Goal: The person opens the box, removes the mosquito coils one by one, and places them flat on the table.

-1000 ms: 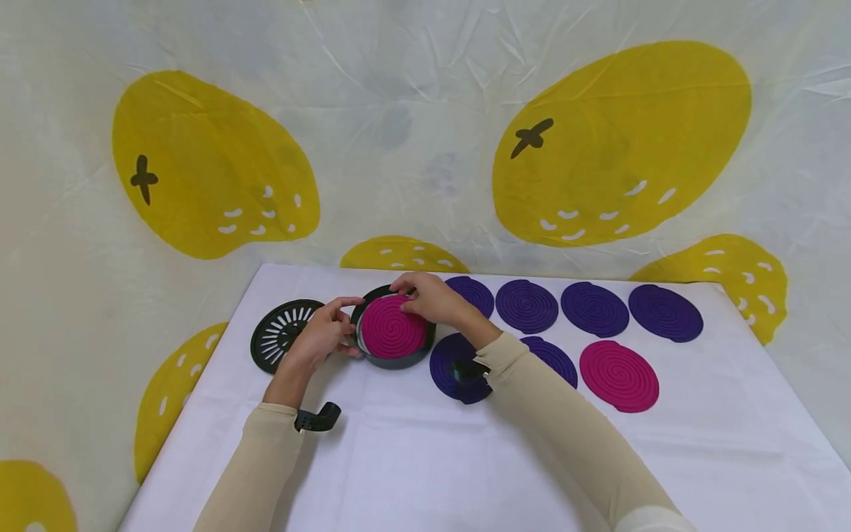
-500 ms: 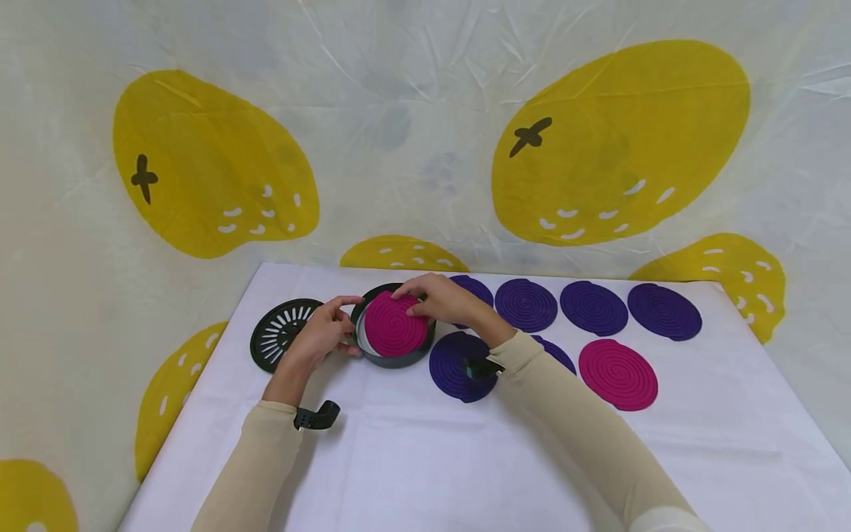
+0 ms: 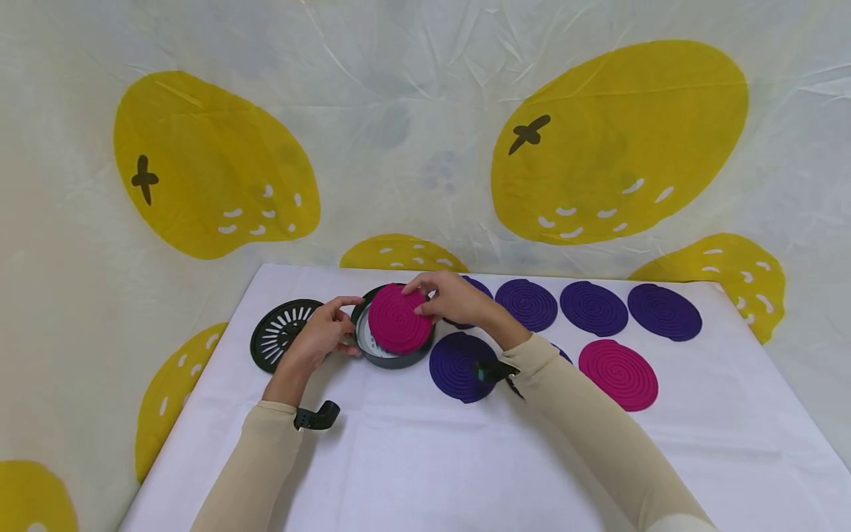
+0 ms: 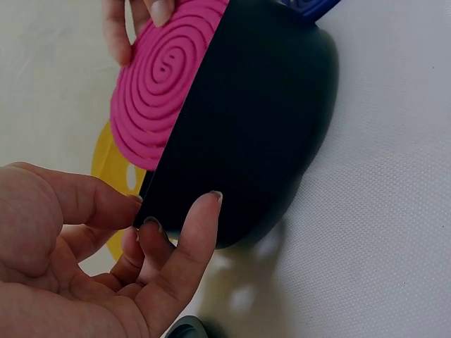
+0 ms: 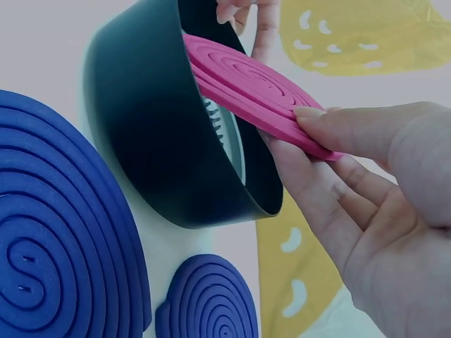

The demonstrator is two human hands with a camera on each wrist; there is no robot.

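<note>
My right hand (image 3: pixel 459 299) pinches a pink mosquito coil (image 3: pixel 399 321) between thumb and fingers at its far right edge. The coil is tilted over the mouth of a round black coil holder (image 3: pixel 397 362). In the right wrist view, the lower edge of the coil (image 5: pixel 254 81) dips inside the dark wall, and a pale ribbed ring (image 5: pixel 222 134) shows within. With thumb and fingers, my left hand (image 3: pixel 323 332) grips the left rim of the holder. The left wrist view shows these fingers against the holder's side (image 4: pixel 246 105).
A black slotted lid (image 3: pixel 282 336) lies left of the holder, partly behind my left hand. Several purple coils (image 3: pixel 527 304) lie flat in two rows to the right. A second pink coil (image 3: pixel 618 374) ends the nearer row. A white cloth (image 3: pixel 412 465) covers the table.
My right hand has lifted the pink coil and drawn it up and to the right, uncovering more of the holder's pale inside. My left hand has stayed at the rim.
</note>
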